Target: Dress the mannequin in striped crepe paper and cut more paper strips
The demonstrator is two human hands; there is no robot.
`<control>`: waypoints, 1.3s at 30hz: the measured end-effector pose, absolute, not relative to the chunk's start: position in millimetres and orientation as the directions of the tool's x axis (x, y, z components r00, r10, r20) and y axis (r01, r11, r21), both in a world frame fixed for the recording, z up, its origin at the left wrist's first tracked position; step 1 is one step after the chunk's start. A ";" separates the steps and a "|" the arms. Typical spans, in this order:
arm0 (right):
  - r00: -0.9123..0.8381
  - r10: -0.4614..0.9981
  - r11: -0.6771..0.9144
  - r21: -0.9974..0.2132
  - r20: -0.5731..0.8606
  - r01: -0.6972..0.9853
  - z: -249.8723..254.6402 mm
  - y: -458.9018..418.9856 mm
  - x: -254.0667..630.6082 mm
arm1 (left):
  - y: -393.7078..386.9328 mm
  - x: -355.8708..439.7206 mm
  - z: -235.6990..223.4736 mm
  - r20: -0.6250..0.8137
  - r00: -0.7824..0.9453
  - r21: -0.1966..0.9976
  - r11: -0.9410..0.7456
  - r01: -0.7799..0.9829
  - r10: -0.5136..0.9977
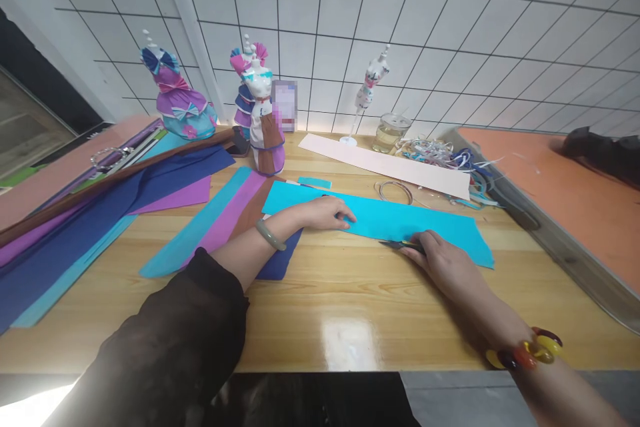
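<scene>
1 turq. strip (400, 219), long, flat on wooden table (310, 307), running L to R across ctr. L hand (330, 213), palm down on L half of strip, fingers loosely curled nr. its near edge; whether they pinch anything, can't tell. R hand (440, 257), closed round 1 dark pointed tool (407, 246), tip to L, at strip's near edge; contact w/ strip unclear. 1 small turq. offcut (315, 183), just beyond strip. 1 pale pink strip (385, 163), farther back, slanting. 1 wire coil (400, 192), betw. the two long strips. 1 glass (388, 137), w/ pale liquid, beside ribbon heap (437, 152). 1 slim dress form (371, 83), upright, back of table. 1 dressed form (183, 97), back L, purple & blue, w/ bows. Asstd. coloured sheets (115, 207), overlapping, far L. 1 green bangle (271, 235), L wrist; 1 beaded bracelet (525, 355), R wrist.
</scene>
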State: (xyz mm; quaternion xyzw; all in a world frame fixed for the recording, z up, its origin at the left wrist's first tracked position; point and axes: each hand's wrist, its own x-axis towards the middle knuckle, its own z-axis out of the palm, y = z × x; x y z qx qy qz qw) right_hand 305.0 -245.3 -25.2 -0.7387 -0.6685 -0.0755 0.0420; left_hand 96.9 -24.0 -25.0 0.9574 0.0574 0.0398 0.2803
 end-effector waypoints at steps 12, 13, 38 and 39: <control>0.113 0.977 -0.106 -0.049 0.179 0.993 -24.0 -253.4 298.7 | -27.4 96.2 -26.4 0.082 0.991 0.524 -0.850 0.044 0.102; 0.113 0.977 -0.106 -0.047 0.180 0.993 -24.2 -251.5 296.8 | -27.4 96.4 -26.8 0.083 0.991 0.523 -0.851 0.044 0.103; 0.152 0.979 -0.150 -0.025 0.139 0.988 -27.2 -240.0 298.9 | -22.7 98.3 -37.7 0.090 0.988 0.537 -0.842 0.057 0.124; 0.155 0.979 -0.153 -0.026 0.135 0.988 -27.6 -240.2 299.4 | -22.7 98.0 -37.2 0.087 0.988 0.539 -0.841 0.058 0.124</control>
